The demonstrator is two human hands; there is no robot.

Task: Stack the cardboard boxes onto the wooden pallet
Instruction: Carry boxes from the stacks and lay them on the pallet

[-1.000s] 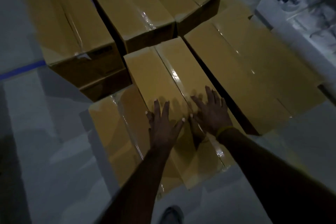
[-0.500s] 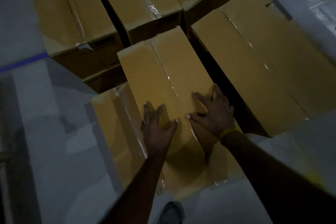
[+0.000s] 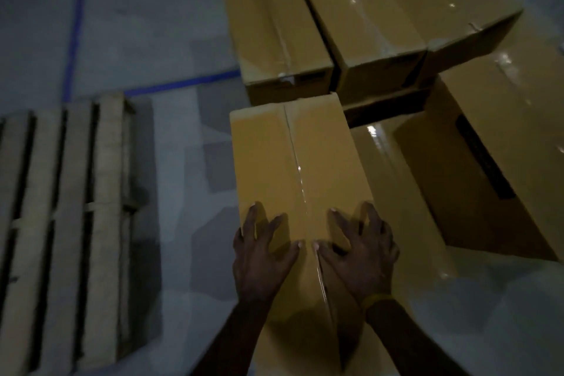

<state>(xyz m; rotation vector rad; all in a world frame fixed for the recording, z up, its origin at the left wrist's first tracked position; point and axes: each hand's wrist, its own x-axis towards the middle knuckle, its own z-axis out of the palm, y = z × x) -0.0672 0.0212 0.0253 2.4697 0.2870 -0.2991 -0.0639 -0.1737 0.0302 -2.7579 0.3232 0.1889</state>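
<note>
Long taped cardboard box (image 3: 293, 162) near centre, right of the bare wooden pallet (image 3: 61, 223), left hand (image 3: 259, 253) and right hand (image 3: 363, 253) spread flat on its near top, gripping nothing; likely stiff, bulky, tape-slick, best gripped under both ends.

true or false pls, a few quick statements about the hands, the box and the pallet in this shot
1. Both hands, left and right, lie on the same box. True.
2. The pallet lies right of the box. False: it lies to its left.
3. Boxes already sit on the pallet. False: none show on its visible slats.
4. A yellow band is on the right wrist. True.
5. A blue line marks the floor. True.
</note>
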